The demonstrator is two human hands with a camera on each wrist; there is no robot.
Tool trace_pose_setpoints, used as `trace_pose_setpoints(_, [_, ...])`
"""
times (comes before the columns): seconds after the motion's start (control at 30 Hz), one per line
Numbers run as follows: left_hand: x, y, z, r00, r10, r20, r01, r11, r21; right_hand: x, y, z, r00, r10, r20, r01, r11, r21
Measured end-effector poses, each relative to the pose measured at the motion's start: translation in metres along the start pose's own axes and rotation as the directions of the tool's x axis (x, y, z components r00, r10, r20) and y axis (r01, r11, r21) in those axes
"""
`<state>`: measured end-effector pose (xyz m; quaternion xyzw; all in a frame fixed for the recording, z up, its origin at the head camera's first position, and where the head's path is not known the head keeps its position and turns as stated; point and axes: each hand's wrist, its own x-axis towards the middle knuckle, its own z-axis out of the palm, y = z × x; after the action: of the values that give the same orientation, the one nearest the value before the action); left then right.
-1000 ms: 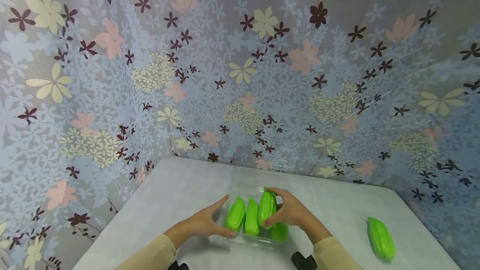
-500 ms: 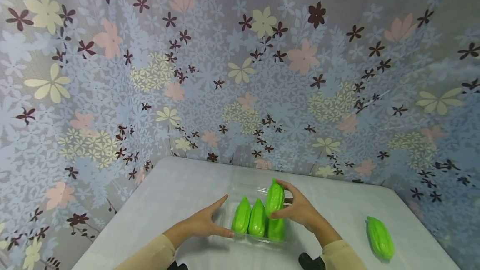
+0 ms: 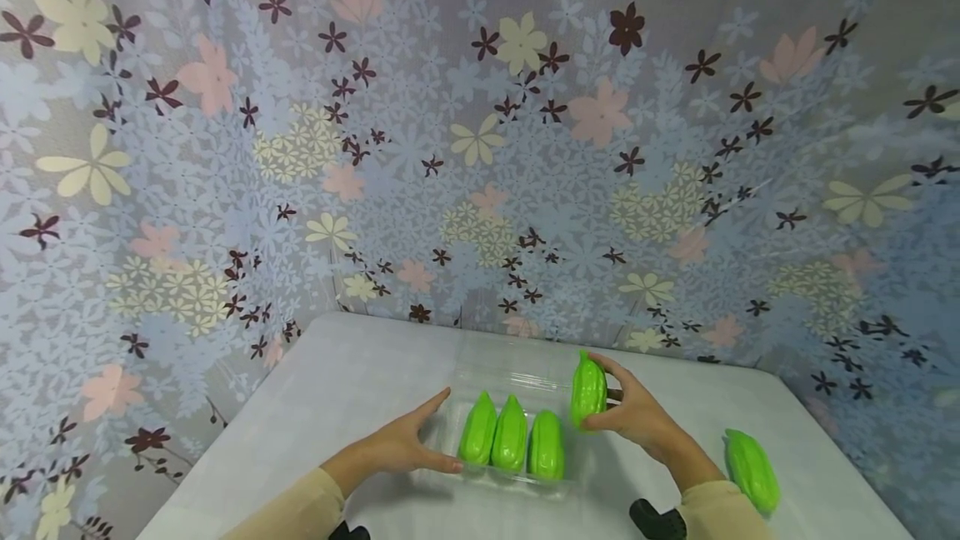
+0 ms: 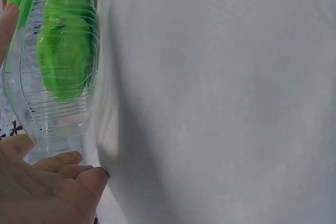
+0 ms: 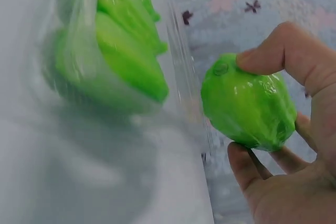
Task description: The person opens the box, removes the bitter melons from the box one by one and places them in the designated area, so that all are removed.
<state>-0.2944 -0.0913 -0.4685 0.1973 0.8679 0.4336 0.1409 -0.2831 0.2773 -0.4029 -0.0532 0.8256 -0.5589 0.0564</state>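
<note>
My right hand (image 3: pixel 633 411) grips a green ribbed toy gourd (image 3: pixel 587 390) between thumb and fingers, raised beside the right end of a clear plastic box (image 3: pixel 525 486). The right wrist view shows the thumb on top of this gourd (image 5: pixel 249 106) and the fingers beneath it. Inside the box, three similar gourds (image 3: pixel 510 433) stand side by side, stems pointing away. At the box's left end, my left hand (image 3: pixel 397 444) has thumb and fingers spread. Its thumb (image 4: pixel 6 24) overlaps the box wall in the left wrist view, while the other fingers lie beside the box's end.
Another green gourd (image 3: pixel 752 471) lies on the white-covered table (image 3: pixel 375 373), right of my right forearm. A clear lid-like flap (image 3: pixel 510 357) stretches behind the box. Flowered fabric (image 3: pixel 480 148) hangs beyond the table's back edge.
My right hand has lifted the gourd up from over the box and carried it right, past the box's end. The rightmost gourd in the box is now uncovered. My left hand has stayed in place.
</note>
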Motion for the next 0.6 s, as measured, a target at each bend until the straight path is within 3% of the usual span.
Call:
trace_pose_setpoints(0.3, [0.0, -0.003, -0.001, 1.0, -0.011, 0.004, 0.011, 1.0, 0.005, -0.009, 0.021, -0.035, 1.0, 0.03, 0.009, -0.029, 0.999, -0.036])
trace_pose_setpoints(0.6, [0.002, -0.004, -0.001, 1.0, -0.005, 0.005, 0.005, 1.0, -0.006, -0.013, 0.044, -0.057, 0.992, 0.122, -0.038, -0.126, 0.983, -0.132])
